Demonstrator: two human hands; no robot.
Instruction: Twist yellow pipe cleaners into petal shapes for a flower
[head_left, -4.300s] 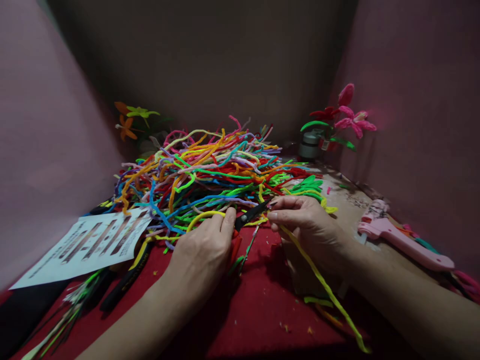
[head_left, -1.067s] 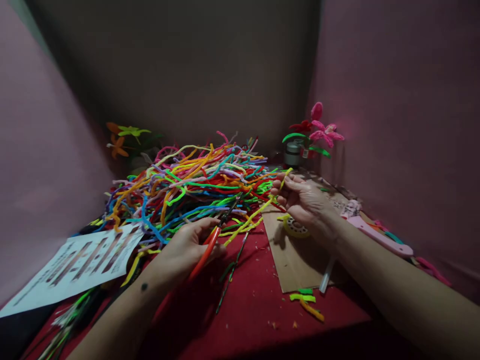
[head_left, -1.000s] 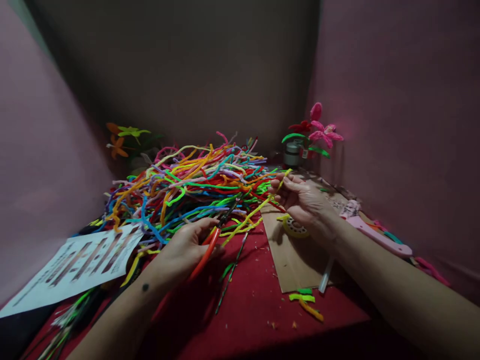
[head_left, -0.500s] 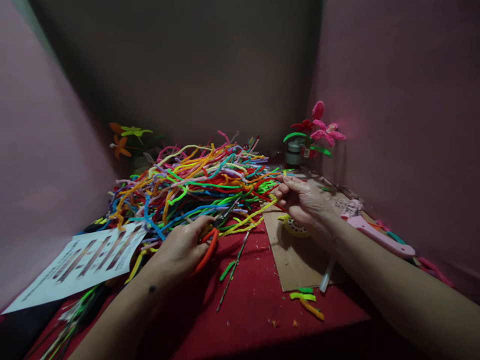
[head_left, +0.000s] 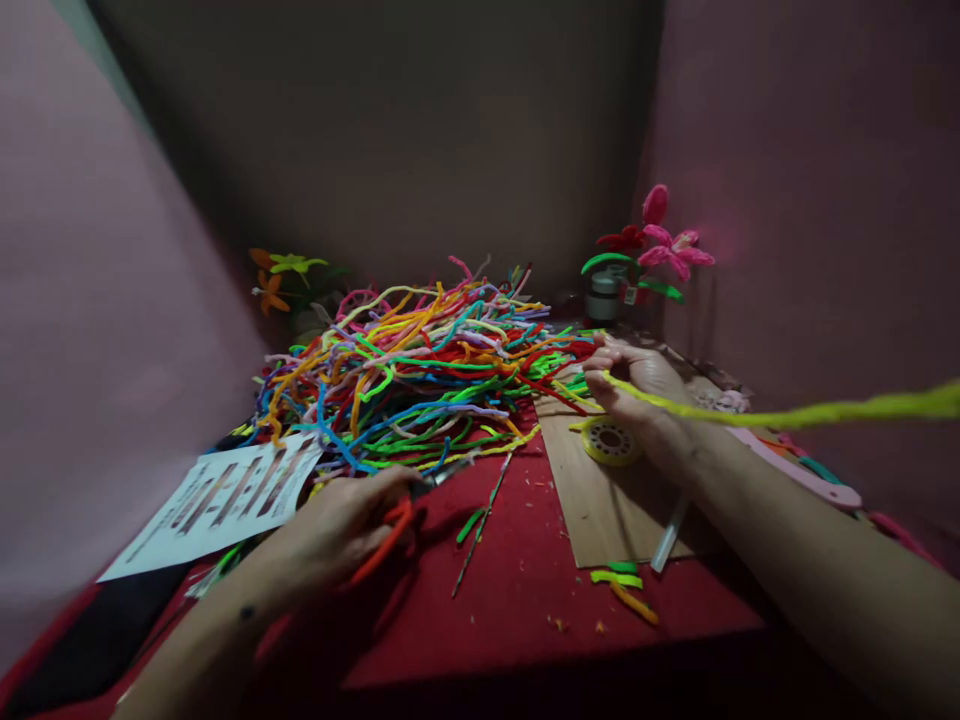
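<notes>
Left hand: grip wrapped round red-handled scissors, over red surface. Right hand: grip on yellow fuzzy strip, seemingly pinched (dim there), its length stretching rightward; yellow reel near.

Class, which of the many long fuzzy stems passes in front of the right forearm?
The yellow stem running from the right hand to the picture's right edge; no other stem crosses that forearm, and most lie in the multicoloured pile.
</notes>
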